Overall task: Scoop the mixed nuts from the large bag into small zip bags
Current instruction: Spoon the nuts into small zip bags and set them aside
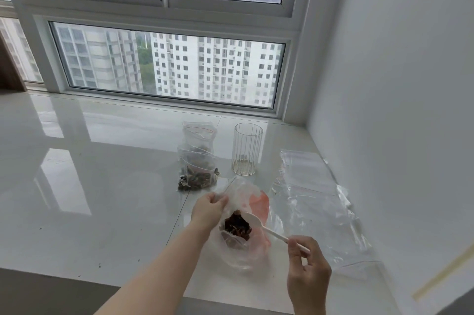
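Note:
A large clear plastic bag [239,194] with an orange patch lies on the white sill in front of me, and a dark clump of mixed nuts [237,225] shows inside it. My left hand [209,208] grips the bag's upper left edge. My right hand [306,267] pinches the handle of a white plastic spoon [264,228], whose bowl rests at the nuts in the bag's mouth. Behind them stand small zip bags [197,161] with red seal lines, holding nuts, stacked against one another.
An empty ribbed glass [246,150] stands right of the filled bags. Flat, empty clear zip bags [315,202] lie along the right wall. A window runs behind the glossy white sill [89,173], whose front edge drops off below my forearms.

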